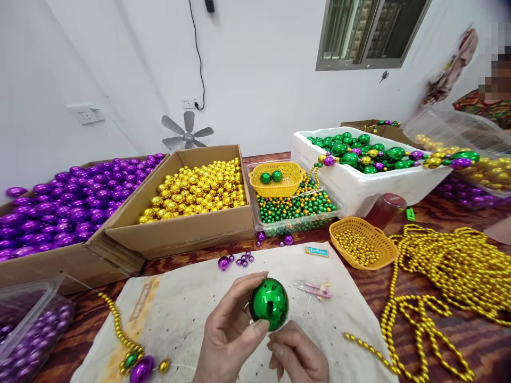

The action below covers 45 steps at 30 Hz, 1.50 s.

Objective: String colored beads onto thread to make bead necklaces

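Observation:
My left hand [235,324] grips a large shiny green ball [269,303] between thumb and fingers. Just below the ball, my right hand [299,354] is closed in a pinch, and what lies between its fingertips is too small to make out. A thin clear thread runs leftward across the cloth to a small gold ball [164,365], a purple bead [142,369], a green bead [131,359] and a strand of small gold beads [115,316]. Pink-handled thread snips [313,289] lie right of the green ball. Small purple beads [244,259] rest behind it.
Cardboard boxes hold purple balls [80,202] and gold balls [195,186]. Behind the cloth [183,282] stand a clear tub [259,226], a yellow basket [275,189] and a white foam box [339,186]. Gold bead strands [451,271] pile at right, near another person [487,106].

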### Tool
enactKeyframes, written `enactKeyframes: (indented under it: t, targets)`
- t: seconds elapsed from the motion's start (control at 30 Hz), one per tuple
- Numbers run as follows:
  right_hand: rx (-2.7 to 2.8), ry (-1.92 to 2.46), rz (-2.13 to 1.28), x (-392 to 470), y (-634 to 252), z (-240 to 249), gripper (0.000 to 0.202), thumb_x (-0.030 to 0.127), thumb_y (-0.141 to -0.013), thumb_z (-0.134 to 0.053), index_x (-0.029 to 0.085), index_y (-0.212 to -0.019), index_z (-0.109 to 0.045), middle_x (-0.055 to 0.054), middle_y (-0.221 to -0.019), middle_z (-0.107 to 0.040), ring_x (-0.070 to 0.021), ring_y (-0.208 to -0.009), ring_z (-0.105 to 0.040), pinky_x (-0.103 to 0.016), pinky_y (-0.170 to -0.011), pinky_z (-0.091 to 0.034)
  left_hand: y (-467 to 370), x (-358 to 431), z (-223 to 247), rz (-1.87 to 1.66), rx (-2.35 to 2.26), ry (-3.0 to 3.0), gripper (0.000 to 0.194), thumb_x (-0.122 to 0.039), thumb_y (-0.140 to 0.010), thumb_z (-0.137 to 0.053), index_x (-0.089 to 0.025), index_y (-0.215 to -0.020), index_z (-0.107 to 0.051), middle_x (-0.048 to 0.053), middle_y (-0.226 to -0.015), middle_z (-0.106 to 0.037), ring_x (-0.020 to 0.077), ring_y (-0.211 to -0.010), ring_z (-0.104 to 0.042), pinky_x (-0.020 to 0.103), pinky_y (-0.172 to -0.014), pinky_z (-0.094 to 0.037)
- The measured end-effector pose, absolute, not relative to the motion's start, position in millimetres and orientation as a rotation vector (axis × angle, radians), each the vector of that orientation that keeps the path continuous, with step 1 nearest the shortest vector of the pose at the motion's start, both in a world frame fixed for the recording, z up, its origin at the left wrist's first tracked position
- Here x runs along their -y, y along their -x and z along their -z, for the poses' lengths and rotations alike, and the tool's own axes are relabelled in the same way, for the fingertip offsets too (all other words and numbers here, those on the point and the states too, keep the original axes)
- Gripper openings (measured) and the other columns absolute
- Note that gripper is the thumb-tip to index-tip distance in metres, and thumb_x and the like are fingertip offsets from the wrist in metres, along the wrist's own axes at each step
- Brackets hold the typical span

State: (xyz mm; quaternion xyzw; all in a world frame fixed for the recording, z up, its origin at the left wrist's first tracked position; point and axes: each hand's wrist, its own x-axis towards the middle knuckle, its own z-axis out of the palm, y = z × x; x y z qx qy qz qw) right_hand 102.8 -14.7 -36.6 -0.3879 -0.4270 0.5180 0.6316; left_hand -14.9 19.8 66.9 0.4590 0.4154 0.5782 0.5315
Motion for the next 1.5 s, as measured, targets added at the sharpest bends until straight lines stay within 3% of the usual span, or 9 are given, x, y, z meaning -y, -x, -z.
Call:
enactKeyframes:
  t: [0.13, 0.27, 0.47, 0.6, 0.7, 0.9, 1.13, 1.27, 1.5]
  targets:
    - [0.881, 0.899, -1.340, 10, -103, 25, 0.024, 0.038, -0.087, -0.062, 0.017, -0.084, -0.072, -0.002, -0.065, -0.059, -0.0125, -0.048, -0.060, -0.019, -0.039, -0.037, 15, -23, -54, -1.297, -1.027, -1.082, 0.044, -0.029, -0.072, -0.075, -0.027, -0.115, -0.066, 0.009, -0.121, -0.064, 0.0286, -0.108, -0.059, 0.033, -0.086, -0.051]
    - [0.826, 0.855, -1.479, 13, -107, 31, 0.029, 0.040, -0.083, -0.067, 0.015, -0.097, -0.070, -0.005, -0.071, -0.065, -0.0158, -0.055, -0.065, -0.017, -0.039, -0.040, 16, -23, -34, -1.237, -1.077, -1.034, 0.050, -0.030, -0.081, -0.067, -0.030, -0.130, -0.053, 0.007, -0.131, -0.057, 0.0241, -0.114, -0.056, 0.028, -0.091, -0.047]
    - [0.604, 1.019, -1.626, 27, -122, 71, 0.029, 0.040, -0.073, -0.076, 0.013, -0.075, -0.064, -0.007, -0.069, -0.071, -0.0176, -0.054, -0.068, -0.015, -0.035, -0.036, 19, -15, 0, -0.986, -1.080, -1.134, 0.057, -0.033, -0.078, -0.070, -0.031, -0.132, -0.051, 0.010, -0.128, -0.057, 0.0274, -0.111, -0.058, 0.033, -0.089, -0.049]
    - [0.630, 1.216, -1.518, 33, -139, 95, 0.033, 0.044, -0.073, -0.074, 0.013, -0.071, -0.065, -0.002, -0.054, -0.064, -0.0094, -0.040, -0.051, -0.014, -0.034, -0.028, 19, -36, 16, -0.864, -1.204, -1.355, 0.032, -0.036, -0.089, -0.054, -0.028, -0.120, -0.061, 0.010, -0.124, -0.057, 0.0273, -0.112, -0.056, 0.037, -0.091, -0.046]
    - [0.658, 1.262, -1.482, 33, -149, 103, 0.034, 0.045, -0.076, -0.071, 0.012, -0.071, -0.064, 0.000, -0.048, -0.060, -0.0046, -0.033, -0.035, -0.015, -0.034, -0.023, 14, -66, 33, -0.874, -1.311, -1.655, 0.024, -0.034, -0.089, -0.053, -0.026, -0.108, -0.066, 0.009, -0.111, -0.060, 0.0263, -0.102, -0.056, 0.040, -0.090, -0.043]
    - [0.689, 1.278, -1.424, 33, -153, 103, 0.035, 0.047, -0.078, -0.069, 0.012, -0.070, -0.064, 0.000, -0.048, -0.058, -0.0051, -0.036, -0.034, -0.016, -0.037, -0.023, 2, -100, 59, -0.868, -1.212, -1.655, 0.011, -0.032, -0.078, -0.065, -0.023, -0.081, -0.071, 0.008, -0.090, -0.062, 0.0278, -0.094, -0.050, 0.045, -0.093, -0.037]
    - [0.830, 1.230, -1.450, 40, -147, 92, 0.036, 0.048, -0.083, -0.063, 0.014, -0.071, -0.061, 0.000, -0.050, -0.056, -0.0075, -0.042, -0.038, -0.019, -0.042, -0.025, 19, -92, 22, -1.026, -1.158, -1.157, 0.029, -0.044, -0.089, -0.054, -0.020, -0.102, -0.062, 0.008, -0.095, -0.064, 0.0206, -0.087, -0.064, 0.036, -0.078, -0.050]
    - [0.892, 1.178, -1.475, 42, -144, 77, 0.038, 0.051, -0.081, -0.063, 0.015, -0.068, -0.060, 0.001, -0.054, -0.052, -0.0110, -0.047, -0.047, -0.021, -0.044, -0.029, 24, -81, -4, -1.112, -0.861, -0.605, 0.024, -0.035, -0.084, -0.066, -0.019, -0.102, -0.064, 0.006, -0.095, -0.065, 0.0170, -0.084, -0.066, 0.031, -0.079, -0.051]
    - [0.919, 1.221, -1.487, 45, -142, 56, 0.036, 0.049, -0.079, -0.063, 0.015, -0.066, -0.059, 0.003, -0.052, -0.048, -0.0107, -0.046, -0.045, -0.022, -0.044, -0.028, 29, -75, -12, -1.127, -0.746, -0.507, 0.020, -0.023, -0.089, -0.061, -0.016, -0.108, -0.063, 0.005, -0.093, -0.065, 0.0178, -0.086, -0.066, 0.038, -0.089, -0.051]
